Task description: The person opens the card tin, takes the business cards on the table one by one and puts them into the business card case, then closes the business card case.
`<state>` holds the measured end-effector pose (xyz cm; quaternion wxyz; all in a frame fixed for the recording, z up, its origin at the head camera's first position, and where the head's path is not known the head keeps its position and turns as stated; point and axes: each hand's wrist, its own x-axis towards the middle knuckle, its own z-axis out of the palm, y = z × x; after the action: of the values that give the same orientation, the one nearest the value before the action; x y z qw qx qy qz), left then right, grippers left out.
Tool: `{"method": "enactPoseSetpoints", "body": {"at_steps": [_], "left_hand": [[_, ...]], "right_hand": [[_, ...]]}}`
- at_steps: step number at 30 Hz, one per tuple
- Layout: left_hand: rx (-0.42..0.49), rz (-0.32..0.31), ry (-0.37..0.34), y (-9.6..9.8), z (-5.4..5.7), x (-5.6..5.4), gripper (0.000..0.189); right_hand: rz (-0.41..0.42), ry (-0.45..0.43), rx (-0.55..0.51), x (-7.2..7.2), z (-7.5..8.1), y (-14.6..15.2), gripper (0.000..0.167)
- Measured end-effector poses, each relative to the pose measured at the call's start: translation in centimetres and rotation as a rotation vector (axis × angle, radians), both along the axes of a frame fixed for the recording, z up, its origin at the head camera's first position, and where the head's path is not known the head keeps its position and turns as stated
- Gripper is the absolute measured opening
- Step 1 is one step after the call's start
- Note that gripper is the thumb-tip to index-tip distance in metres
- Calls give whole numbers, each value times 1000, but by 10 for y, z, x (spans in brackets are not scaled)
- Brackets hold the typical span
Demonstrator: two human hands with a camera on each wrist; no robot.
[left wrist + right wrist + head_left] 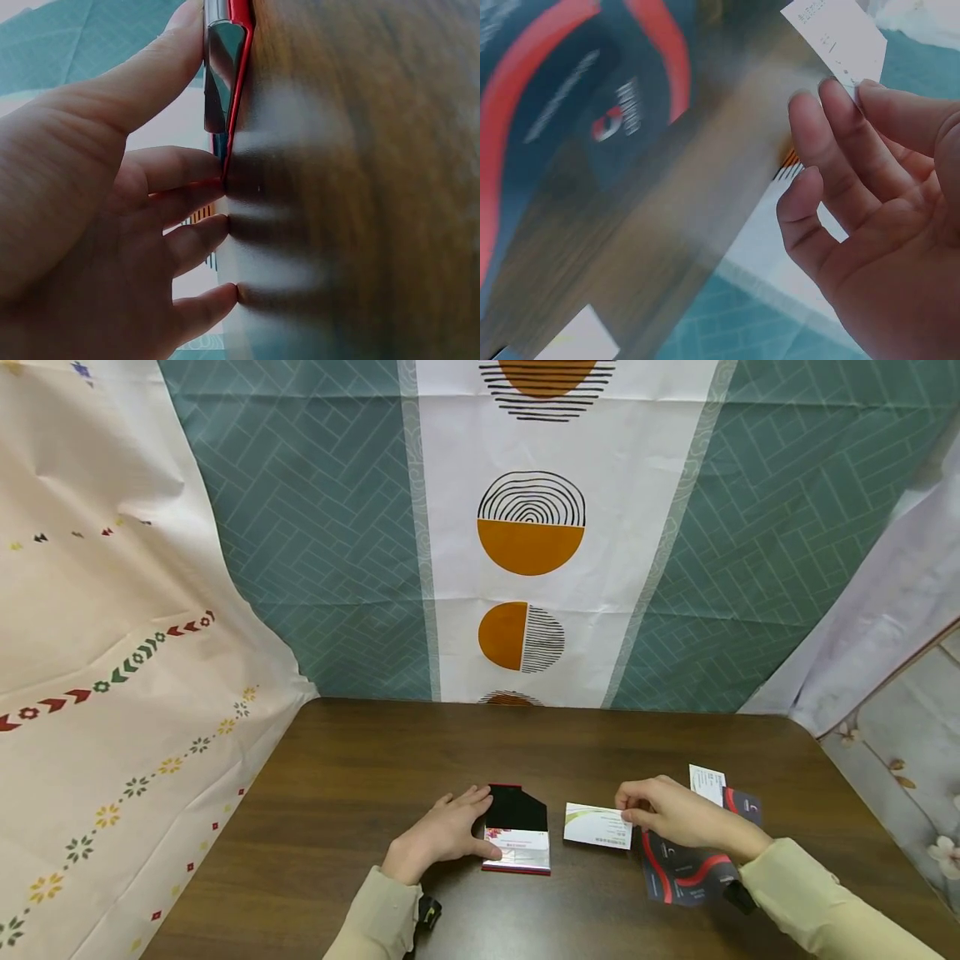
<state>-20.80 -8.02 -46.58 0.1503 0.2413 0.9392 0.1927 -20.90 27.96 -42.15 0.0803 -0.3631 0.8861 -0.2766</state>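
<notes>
A business card case (516,856) lies opened flat on the table, with a black inside flap, red edges and a shiny pocket holding a card with pink flowers. At its left side my left hand (442,835) rests with spread fingers, the thumb on the pocket and the index fingertip at the flap; other fingertips touch the tabletop in the left wrist view. To the right, my right hand (671,810) pinches a white business card (592,827) with a green curve by its right end, between thumb and fingers. Beneath that hand are dark cards with red curves (678,868).
Another white card (707,782) lies behind my right hand, partly against the dark cards. The brown wooden table (360,760) ends at a patterned cloth backdrop (337,527), with a cream cloth (165,718) along the left side and a floral one (900,760) on the right.
</notes>
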Motion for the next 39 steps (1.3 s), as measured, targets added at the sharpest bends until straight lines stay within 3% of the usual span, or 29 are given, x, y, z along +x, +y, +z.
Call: {"method": "enactPoseSetpoints", "body": {"at_steps": [22,30,39], "left_hand": [[5,-3,-11,-2,1,-2,89],[-12,7,-12,1,1,-2,90],[-5,14,-8,2,-1,-3,90]], "right_hand": [[89,-12,33,-30,13,-78,8],[106,-8,48,-32,3,-99,6],[70,15,52,-29,-13,-106,3]]}}
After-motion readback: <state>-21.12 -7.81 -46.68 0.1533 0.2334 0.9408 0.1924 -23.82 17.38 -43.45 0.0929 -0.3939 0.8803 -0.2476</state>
